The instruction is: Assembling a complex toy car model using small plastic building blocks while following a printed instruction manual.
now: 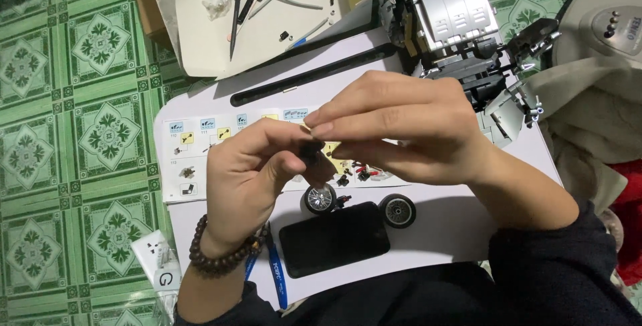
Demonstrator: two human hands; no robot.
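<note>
I judge I am joining one small black piece [311, 152] at frame center: my left hand [257, 175] pinches it, my right hand [394, 129] fingers press from 2 o'clock. Next needs careful alignment. Two wheels [321, 199] wait at 6 o'clock.

Phone [334, 247]: I see a black rectangle, screen dark, flat on the tabletop [455, 226] below my hands.
Instruction sheet [194, 155]: white, with small blue and yellow boxes, left of centre.
Cardboard box [150, 5]: brown, open, top left.
Clear bag [217, 2]: small, crumpled, on the box's white sheet.
</note>
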